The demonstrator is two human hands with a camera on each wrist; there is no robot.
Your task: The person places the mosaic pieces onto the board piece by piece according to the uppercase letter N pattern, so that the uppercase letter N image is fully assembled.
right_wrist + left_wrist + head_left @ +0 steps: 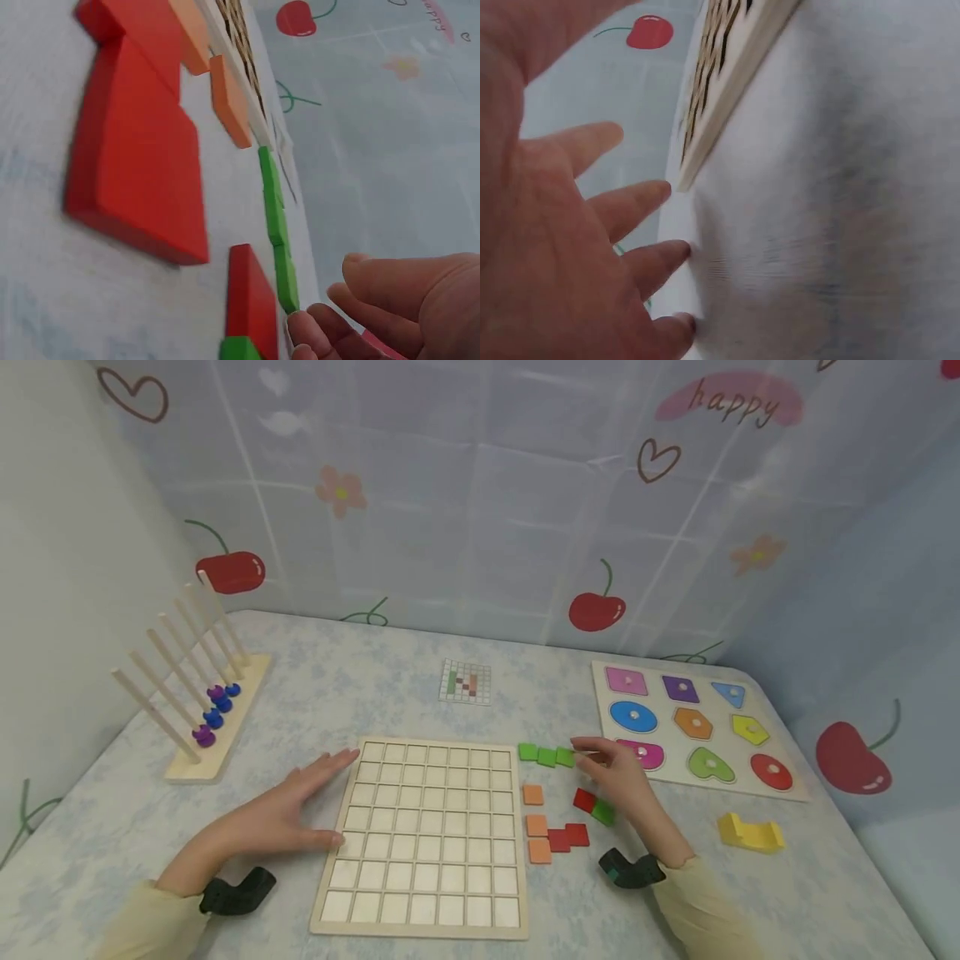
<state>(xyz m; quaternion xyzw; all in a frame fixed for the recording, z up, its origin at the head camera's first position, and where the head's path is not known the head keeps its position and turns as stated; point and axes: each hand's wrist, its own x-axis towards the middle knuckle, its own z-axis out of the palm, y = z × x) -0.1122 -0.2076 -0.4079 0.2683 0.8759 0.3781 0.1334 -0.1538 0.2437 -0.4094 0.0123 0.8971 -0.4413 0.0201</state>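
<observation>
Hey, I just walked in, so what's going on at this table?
Someone's working with small coloured tiles beside a grid board. Their right hand is at the end of a row of three green tiles, thumb and fingers apart. The left hand is spread at the board's left edge. Orange tiles, red tiles and another green tile also lie right of the board; a pattern card lies beyond it.

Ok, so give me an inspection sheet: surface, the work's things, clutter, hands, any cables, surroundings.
Surface: tabletop, pale, blue-patterned
Work's things: gridded board; four green tiles, three orange tiles, three red tiles to its right; patterned card beyond
Clutter: peg rack at left; shape puzzle, yellow block at right
Hands: left hand at board's left edge; right hand beside green row's end
Cables: nothing seen
Surroundings: cherry-print curtain
</observation>
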